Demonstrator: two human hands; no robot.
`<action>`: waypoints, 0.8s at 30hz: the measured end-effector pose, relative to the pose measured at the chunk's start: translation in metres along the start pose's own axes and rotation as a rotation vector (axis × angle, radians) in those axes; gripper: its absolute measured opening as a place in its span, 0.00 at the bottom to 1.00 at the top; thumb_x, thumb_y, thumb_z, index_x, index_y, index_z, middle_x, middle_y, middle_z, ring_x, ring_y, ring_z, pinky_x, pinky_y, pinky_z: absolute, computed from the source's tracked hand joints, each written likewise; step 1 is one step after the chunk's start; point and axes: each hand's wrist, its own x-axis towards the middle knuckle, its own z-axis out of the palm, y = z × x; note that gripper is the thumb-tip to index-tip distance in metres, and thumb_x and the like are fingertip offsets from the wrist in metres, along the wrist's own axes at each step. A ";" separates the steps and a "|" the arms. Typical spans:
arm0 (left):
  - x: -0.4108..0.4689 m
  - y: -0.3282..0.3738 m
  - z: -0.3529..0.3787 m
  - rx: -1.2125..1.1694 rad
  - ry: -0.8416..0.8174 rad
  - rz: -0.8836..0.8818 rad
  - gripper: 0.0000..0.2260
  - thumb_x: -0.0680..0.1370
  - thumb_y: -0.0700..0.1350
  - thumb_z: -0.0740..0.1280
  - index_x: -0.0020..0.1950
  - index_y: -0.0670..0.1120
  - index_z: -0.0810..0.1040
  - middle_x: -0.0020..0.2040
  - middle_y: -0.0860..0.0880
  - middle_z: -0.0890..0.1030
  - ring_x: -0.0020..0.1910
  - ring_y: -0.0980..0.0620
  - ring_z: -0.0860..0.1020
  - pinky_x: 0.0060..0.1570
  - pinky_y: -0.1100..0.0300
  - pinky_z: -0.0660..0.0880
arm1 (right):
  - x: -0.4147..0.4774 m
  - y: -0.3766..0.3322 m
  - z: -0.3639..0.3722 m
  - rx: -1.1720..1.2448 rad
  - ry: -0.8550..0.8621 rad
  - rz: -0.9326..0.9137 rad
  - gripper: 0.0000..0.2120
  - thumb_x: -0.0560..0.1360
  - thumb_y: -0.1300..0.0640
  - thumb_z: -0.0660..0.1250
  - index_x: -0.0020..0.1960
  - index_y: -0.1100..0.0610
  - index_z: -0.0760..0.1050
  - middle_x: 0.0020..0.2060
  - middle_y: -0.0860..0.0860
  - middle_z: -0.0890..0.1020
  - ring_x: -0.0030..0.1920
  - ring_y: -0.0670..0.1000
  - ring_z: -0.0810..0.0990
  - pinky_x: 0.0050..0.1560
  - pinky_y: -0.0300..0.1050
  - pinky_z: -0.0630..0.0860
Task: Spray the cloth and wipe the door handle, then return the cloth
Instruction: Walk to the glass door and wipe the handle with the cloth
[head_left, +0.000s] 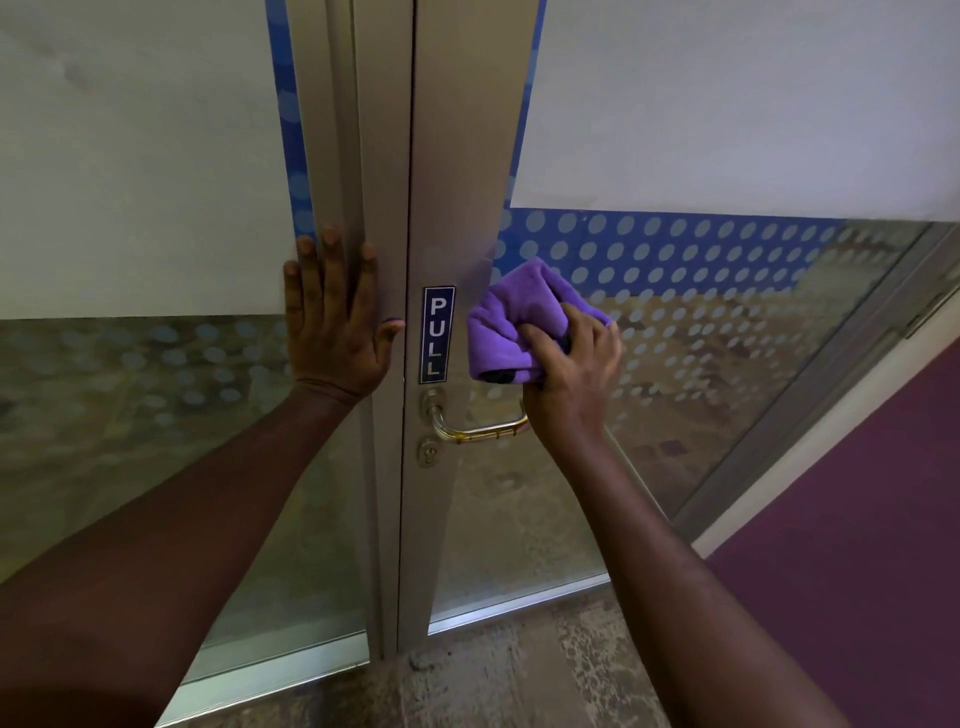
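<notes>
A bunched purple cloth (511, 322) is gripped in my right hand (571, 364), held against the door just above the handle's free end. The metal lever door handle (478, 428) juts rightward from its round base on the aluminium door frame (457, 156); brownish drips hang along its underside. A keyhole (428, 456) sits just below the base. My left hand (332, 322) lies flat, fingers spread, on the neighbouring frame post to the left of a blue PULL sign (437, 333). No spray bottle is in view.
Both door panels are glass with frosted dots, blue film and white paper sheets (727, 104). A purple wall (857, 519) runs along the right. Worn speckled floor (519, 675) lies below the door.
</notes>
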 end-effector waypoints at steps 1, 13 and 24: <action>0.000 0.000 0.000 0.000 0.003 0.004 0.31 0.81 0.60 0.47 0.78 0.42 0.50 0.73 0.30 0.63 0.78 0.44 0.36 0.77 0.48 0.39 | 0.002 0.000 0.001 -0.001 -0.003 0.005 0.12 0.70 0.60 0.72 0.53 0.53 0.81 0.56 0.59 0.79 0.57 0.63 0.75 0.60 0.69 0.67; -0.001 -0.001 0.003 0.026 0.032 0.010 0.31 0.81 0.59 0.46 0.77 0.40 0.54 0.71 0.30 0.66 0.78 0.45 0.38 0.77 0.48 0.42 | -0.030 0.035 -0.006 0.239 -0.176 0.641 0.13 0.69 0.65 0.71 0.53 0.63 0.75 0.53 0.59 0.71 0.45 0.53 0.72 0.43 0.33 0.66; 0.001 0.000 0.001 0.032 0.026 0.009 0.31 0.81 0.59 0.47 0.78 0.40 0.51 0.71 0.29 0.66 0.78 0.42 0.39 0.77 0.48 0.41 | -0.049 0.035 0.007 0.545 -0.371 0.774 0.21 0.69 0.62 0.71 0.49 0.36 0.75 0.49 0.51 0.82 0.49 0.50 0.81 0.51 0.52 0.78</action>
